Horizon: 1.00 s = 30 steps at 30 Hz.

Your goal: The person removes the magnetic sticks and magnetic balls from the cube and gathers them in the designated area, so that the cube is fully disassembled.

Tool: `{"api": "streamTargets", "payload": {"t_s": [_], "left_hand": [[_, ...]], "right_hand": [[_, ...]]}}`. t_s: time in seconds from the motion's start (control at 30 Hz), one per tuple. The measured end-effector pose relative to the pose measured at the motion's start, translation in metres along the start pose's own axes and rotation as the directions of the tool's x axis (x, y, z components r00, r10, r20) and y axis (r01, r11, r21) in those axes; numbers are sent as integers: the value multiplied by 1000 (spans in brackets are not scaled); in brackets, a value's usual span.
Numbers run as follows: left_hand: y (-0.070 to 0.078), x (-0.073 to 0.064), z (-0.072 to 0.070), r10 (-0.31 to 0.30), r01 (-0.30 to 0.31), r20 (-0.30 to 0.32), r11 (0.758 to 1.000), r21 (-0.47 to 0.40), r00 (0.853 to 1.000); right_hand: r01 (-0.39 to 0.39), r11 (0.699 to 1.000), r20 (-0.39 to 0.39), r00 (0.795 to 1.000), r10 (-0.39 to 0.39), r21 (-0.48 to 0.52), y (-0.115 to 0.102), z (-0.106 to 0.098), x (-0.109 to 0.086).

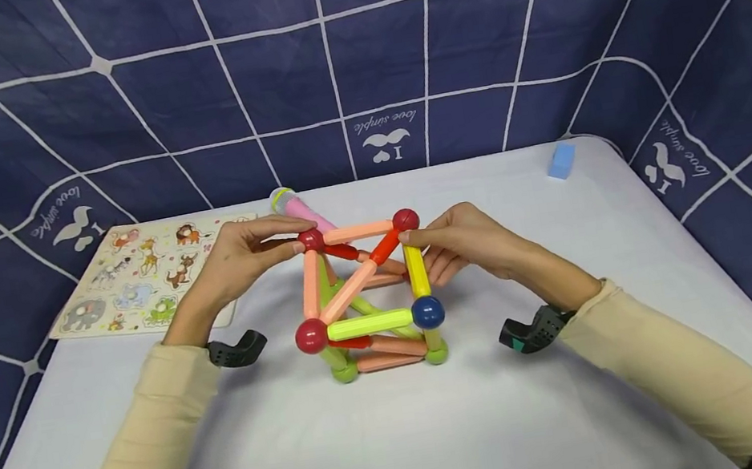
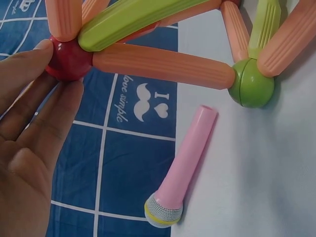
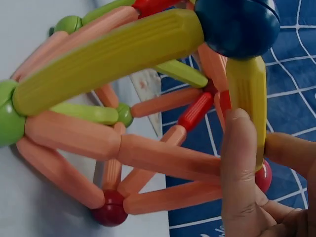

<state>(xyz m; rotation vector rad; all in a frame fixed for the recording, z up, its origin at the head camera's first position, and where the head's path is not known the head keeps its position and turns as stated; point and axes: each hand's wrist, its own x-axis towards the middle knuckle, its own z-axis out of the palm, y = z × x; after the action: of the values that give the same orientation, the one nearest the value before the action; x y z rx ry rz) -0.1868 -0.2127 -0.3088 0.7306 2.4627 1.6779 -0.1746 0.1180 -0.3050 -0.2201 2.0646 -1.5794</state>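
Note:
A cube-like frame of magnetic building sticks (image 1: pixel 371 324) and balls stands on the table, with diagonal sticks across its sides. My left hand (image 1: pixel 240 255) pinches the red ball (image 2: pixel 70 59) at its far left top corner between thumb and fingers. On the other side, my right hand (image 1: pixel 472 240) pinches the yellow stick (image 3: pixel 247 84) close to the far right red ball (image 1: pixel 405 219). That stick runs to a blue ball (image 1: pixel 427 313) at the near right corner. Another red ball (image 1: pixel 311 336) marks the near left corner, and green balls (image 1: pixel 437 353) sit at the bottom.
Behind the frame lies a pink toy microphone (image 2: pixel 185 158). An animal puzzle board (image 1: pixel 129 291) is at the back left, and a small blue block (image 1: pixel 561 160) at the back right. Dark blue checked cloth (image 1: pixel 280 78) hangs around the white table (image 1: pixel 408 448).

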Motion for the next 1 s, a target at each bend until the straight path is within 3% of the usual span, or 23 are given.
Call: {"api": "streamTargets", "payload": {"t_s": [0.3, 0.53, 0.7, 0.83, 1.0], "left_hand": [[0, 1, 0, 10, -10, 11, 1000, -17, 1000], [1, 0, 0, 18, -17, 16, 1000, -25, 1000], [2, 0, 0, 5, -5, 10, 1000, -9, 1000], [2, 0, -1, -13, 13, 2, 1000, 13, 1000], [2, 1, 0, -12, 12, 4, 1000, 11, 1000]], "right_hand": [[67, 997, 31, 997, -68, 35, 1, 0, -3], [143, 989, 64, 987, -145, 38, -2, -4, -16], [159, 987, 144, 978, -154, -26, -6, -5, -32], [138, 990, 233, 964, -131, -13, -6, -2, -42], [144, 989, 267, 954, -135, -15, -3, 1, -44]]}}
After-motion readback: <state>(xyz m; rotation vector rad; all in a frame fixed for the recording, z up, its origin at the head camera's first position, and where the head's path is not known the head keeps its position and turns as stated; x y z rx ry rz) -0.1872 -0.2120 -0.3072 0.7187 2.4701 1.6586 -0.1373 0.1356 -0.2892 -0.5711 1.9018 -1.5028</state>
